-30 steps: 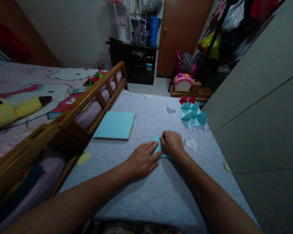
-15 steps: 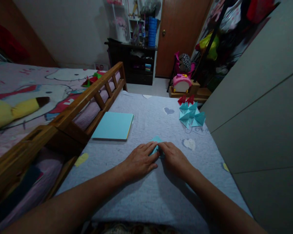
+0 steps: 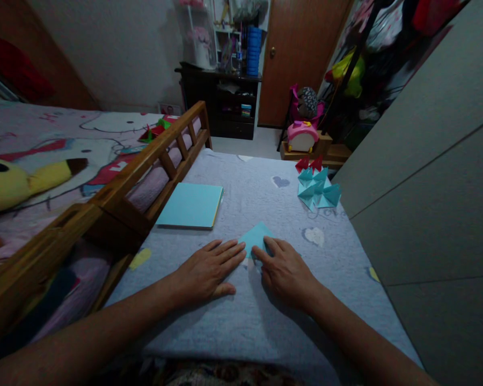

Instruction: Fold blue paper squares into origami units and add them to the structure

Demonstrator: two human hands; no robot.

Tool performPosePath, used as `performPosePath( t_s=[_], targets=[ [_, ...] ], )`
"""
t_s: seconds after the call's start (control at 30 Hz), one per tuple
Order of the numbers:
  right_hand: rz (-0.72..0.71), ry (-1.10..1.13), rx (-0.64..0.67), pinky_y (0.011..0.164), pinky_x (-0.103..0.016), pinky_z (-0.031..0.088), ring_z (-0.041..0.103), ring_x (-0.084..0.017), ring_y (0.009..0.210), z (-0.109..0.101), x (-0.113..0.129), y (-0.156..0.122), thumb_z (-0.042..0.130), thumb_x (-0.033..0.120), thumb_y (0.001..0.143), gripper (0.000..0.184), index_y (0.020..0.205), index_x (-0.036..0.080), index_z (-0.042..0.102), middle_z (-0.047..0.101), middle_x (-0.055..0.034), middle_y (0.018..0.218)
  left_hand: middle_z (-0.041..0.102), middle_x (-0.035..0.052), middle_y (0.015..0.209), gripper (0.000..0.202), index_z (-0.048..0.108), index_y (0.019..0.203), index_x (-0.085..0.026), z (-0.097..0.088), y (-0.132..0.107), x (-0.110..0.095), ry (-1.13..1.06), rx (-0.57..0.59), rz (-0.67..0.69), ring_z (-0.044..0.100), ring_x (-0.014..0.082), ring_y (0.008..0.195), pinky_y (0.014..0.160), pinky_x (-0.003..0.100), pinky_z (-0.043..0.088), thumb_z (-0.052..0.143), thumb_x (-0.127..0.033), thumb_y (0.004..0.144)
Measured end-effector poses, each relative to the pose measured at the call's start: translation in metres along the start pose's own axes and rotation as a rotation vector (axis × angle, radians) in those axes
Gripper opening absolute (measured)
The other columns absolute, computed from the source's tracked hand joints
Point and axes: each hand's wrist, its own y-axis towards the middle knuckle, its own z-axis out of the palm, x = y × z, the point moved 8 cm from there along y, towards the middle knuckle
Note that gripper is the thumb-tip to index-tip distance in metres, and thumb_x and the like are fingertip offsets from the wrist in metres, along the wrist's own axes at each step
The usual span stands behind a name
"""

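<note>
A small folded sheet of light-blue paper (image 3: 257,236) lies on the bed between my hands, its peak pointing away from me. My left hand (image 3: 209,271) rests flat with fingers stretched out, the fingertips on the paper's left corner. On the paper's right part, my right hand (image 3: 285,268) presses with its index fingertip; the other fingers are partly bent and it grips nothing. The paper's right corner is hidden under that hand.
A stack of light-blue paper squares (image 3: 191,205) lies at left. Folded blue paper pieces (image 3: 317,188) and red ones (image 3: 309,164) sit at the far right. A wooden bed rail (image 3: 153,155) borders the left, a pale cabinet (image 3: 426,203) the right.
My left hand has slid left, off the paper's middle to its left corner. More of the paper shows. My right hand stays on the right side, its index finger now extended.
</note>
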Motion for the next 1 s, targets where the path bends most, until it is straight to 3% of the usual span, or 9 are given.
performPosePath(
  t_s=[0.13, 0.3, 0.53, 0.7, 0.83, 0.9, 1.0],
  targets=[
    [0.006, -0.058, -0.012, 0.102, -0.049, 0.041, 0.05, -0.035, 0.121, 0.002, 0.008, -0.002, 0.057, 0.039, 0.095, 0.052, 0.146, 0.029, 0.05, 0.054, -0.017, 0.134, 0.044, 0.0107, 0.157, 0.067, 0.039, 0.152, -0.019, -0.003, -0.007, 0.003, 0.036, -0.008, -0.062, 0.043, 0.0281, 0.143, 0.116, 0.043, 0.032, 0.049, -0.059, 0.099],
    [0.026, -0.11, -0.014, 0.107, -0.057, 0.036, 0.048, -0.042, 0.127, 0.009, 0.012, -0.002, 0.057, 0.061, 0.091, 0.063, 0.149, 0.04, 0.046, 0.054, -0.0162, 0.138, 0.055, 0.01, 0.149, 0.048, 0.054, 0.141, -0.018, -0.007, -0.018, 0.006, 0.055, -0.139, -0.142, 0.051, 0.0269, 0.136, 0.111, 0.042, 0.039, 0.05, -0.044, 0.101],
    [0.022, -0.13, -0.04, 0.111, -0.063, 0.028, 0.044, -0.046, 0.135, 0.015, 0.014, -0.003, 0.054, 0.07, 0.088, 0.067, 0.149, 0.042, 0.046, 0.054, -0.0164, 0.143, 0.064, 0.015, 0.137, 0.038, 0.061, 0.131, -0.014, -0.016, -0.04, 0.008, 0.126, -0.235, -0.215, 0.06, 0.0282, 0.127, 0.101, 0.043, 0.05, 0.05, -0.035, 0.101],
    [0.019, -0.145, -0.05, 0.11, -0.065, 0.029, 0.044, -0.047, 0.135, 0.018, 0.015, -0.004, 0.055, 0.071, 0.087, 0.067, 0.147, 0.041, 0.05, 0.054, -0.017, 0.144, 0.066, 0.0202, 0.131, 0.031, 0.069, 0.11, -0.009, -0.027, -0.036, 0.009, 0.159, -0.285, -0.311, 0.063, 0.0322, 0.12, 0.1, 0.047, 0.051, 0.051, -0.031, 0.1],
    [0.023, -0.145, -0.049, 0.111, -0.066, 0.028, 0.041, -0.048, 0.138, 0.021, 0.014, -0.003, 0.052, 0.073, 0.088, 0.071, 0.151, 0.04, 0.044, 0.051, -0.0188, 0.147, 0.056, 0.0113, 0.147, 0.041, 0.055, 0.139, -0.016, -0.02, -0.02, -0.007, 0.117, -0.266, -0.173, 0.049, 0.0286, 0.137, 0.11, 0.045, 0.043, 0.05, -0.029, 0.101],
    [0.028, -0.145, -0.047, 0.111, -0.066, 0.028, 0.04, -0.048, 0.14, 0.022, 0.014, -0.004, 0.052, 0.072, 0.088, 0.072, 0.152, 0.041, 0.042, 0.05, -0.0179, 0.149, 0.056, 0.0069, 0.147, 0.042, 0.054, 0.141, -0.02, -0.013, -0.016, -0.008, 0.097, -0.246, -0.164, 0.048, 0.0274, 0.138, 0.11, 0.044, 0.041, 0.049, -0.034, 0.102],
    [0.041, -0.134, -0.031, 0.113, -0.065, 0.026, 0.038, -0.047, 0.142, 0.024, 0.013, -0.005, 0.052, 0.073, 0.088, 0.071, 0.151, 0.042, 0.043, 0.047, -0.0162, 0.152, 0.059, 0.007, 0.145, 0.041, 0.057, 0.138, -0.02, -0.008, -0.016, -0.007, 0.093, -0.23, -0.186, 0.051, 0.0277, 0.136, 0.108, 0.045, 0.041, 0.047, -0.039, 0.103]
  ],
)
